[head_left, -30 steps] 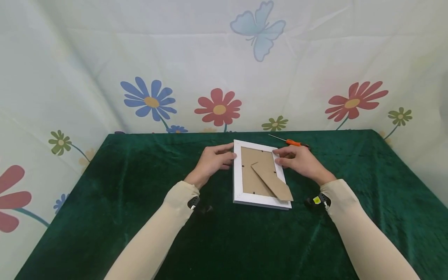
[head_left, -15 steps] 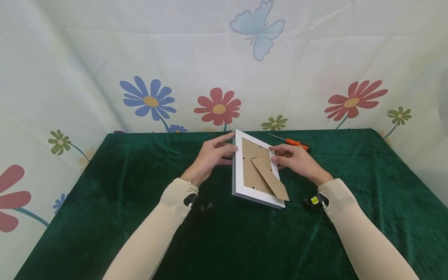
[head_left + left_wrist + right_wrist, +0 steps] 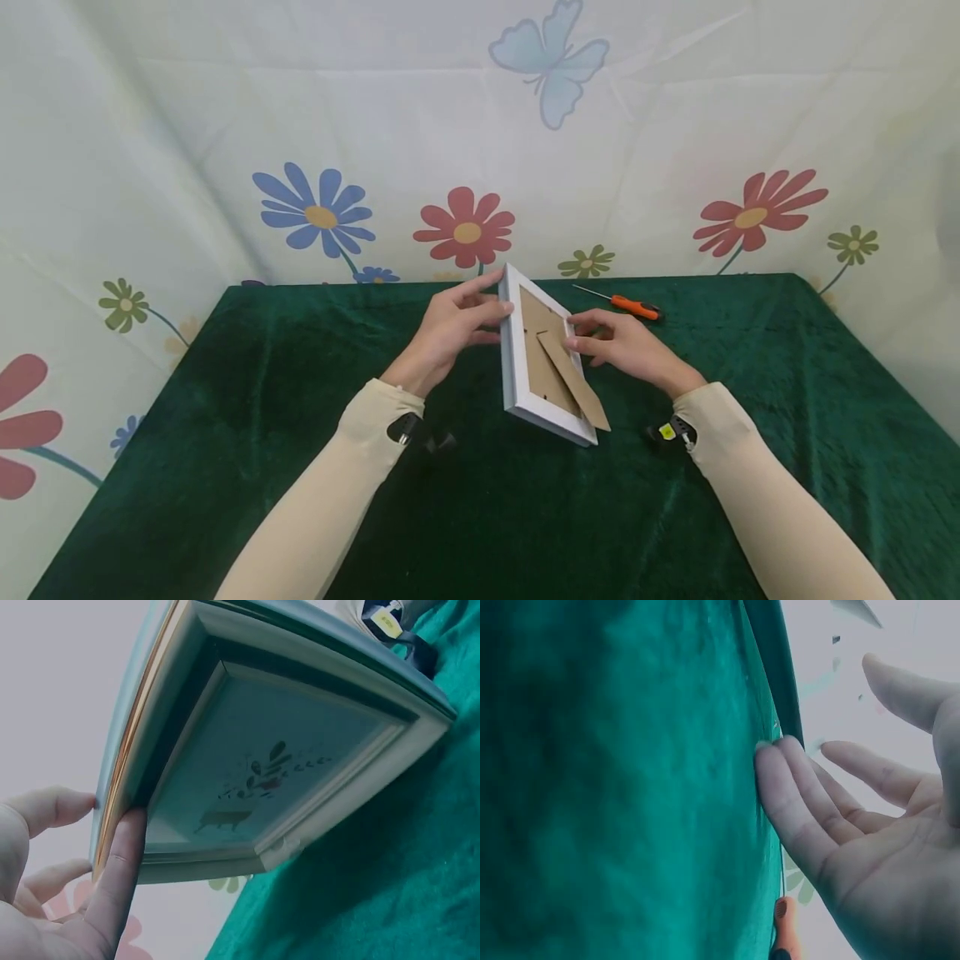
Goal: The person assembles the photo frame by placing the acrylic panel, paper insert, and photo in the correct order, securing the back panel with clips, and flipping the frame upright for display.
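A white picture frame [image 3: 513,367] stands tilted above the green cloth, its brown backing board [image 3: 537,317] turned toward the head camera. A cardboard stand leg [image 3: 577,379] sticks out slantwise from that board. My left hand [image 3: 446,329] grips the frame's upper left side. In the left wrist view, a finger [image 3: 124,862] lies along the front rim, beside a glazed plant picture [image 3: 266,776]. At the opposite side, my right hand [image 3: 622,342] holds the edge between thumb and fingers. The right wrist view shows its fingertips [image 3: 776,754] right at that edge.
An orange-handled screwdriver [image 3: 633,307] lies behind the right hand, near the table's far edge. Dark green velvet cloth [image 3: 315,433] covers the table. A white flowered curtain [image 3: 390,108] hangs along the back and sides.
The frame has tilted up more steeply, with its left side raised and its back turned rightward. My left hand has risen slightly, while my right hand has shifted left with its edge.
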Motion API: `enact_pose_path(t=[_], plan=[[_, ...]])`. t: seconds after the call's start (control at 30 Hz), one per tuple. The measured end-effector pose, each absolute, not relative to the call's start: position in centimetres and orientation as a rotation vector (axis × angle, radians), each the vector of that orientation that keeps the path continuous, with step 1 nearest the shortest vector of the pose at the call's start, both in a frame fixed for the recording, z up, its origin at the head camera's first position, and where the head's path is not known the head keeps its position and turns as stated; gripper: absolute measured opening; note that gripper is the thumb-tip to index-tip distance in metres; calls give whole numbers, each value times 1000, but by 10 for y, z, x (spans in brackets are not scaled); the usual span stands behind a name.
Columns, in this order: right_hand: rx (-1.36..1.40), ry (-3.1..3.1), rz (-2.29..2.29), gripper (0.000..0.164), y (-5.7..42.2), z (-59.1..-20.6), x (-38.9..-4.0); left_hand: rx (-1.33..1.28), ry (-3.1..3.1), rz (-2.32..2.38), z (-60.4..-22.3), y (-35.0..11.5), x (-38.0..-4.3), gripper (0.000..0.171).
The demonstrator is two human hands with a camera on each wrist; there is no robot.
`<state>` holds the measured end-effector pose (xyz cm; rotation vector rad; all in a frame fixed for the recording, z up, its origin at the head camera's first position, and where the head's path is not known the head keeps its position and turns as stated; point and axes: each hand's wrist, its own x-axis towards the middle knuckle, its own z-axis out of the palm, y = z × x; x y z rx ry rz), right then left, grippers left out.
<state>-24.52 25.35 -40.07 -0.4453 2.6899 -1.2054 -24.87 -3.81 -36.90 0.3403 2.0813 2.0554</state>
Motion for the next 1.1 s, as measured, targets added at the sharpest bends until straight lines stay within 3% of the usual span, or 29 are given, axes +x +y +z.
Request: enact_pose_path(t=[0.23, 0.63, 1.1], plan=[[-502, 2801, -1157, 55, 249, -397, -242, 316, 2062, 2083, -363, -37, -246, 67], [-690, 2573, -1641, 41, 221, -372, -220, 304, 1969, 2131, -359, -36, -246, 65], [-572, 2480, -1758, 41, 203, -360, -205, 318, 1853, 2230, -353, -30, -242, 60]])
